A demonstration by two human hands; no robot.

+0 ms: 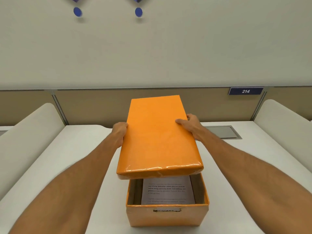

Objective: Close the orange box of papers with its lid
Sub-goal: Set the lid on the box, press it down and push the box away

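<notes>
Orange box (167,215): open, on the white desk (81,166), near edge; printed papers (168,191) lying flat inside. Orange lid (158,135): held above the box, tilted, overhanging the far side. Left hand (119,134) and right hand (190,124): fingers grasping the lid's long edges. Risk: lowered askew, the lid's skirt may catch the box's rim, buckle a wall or sit crooked.

light: bright, even | glare: lid (158,168) front edge | edges: wide-angle bowing | focus: slightly soft
</notes>
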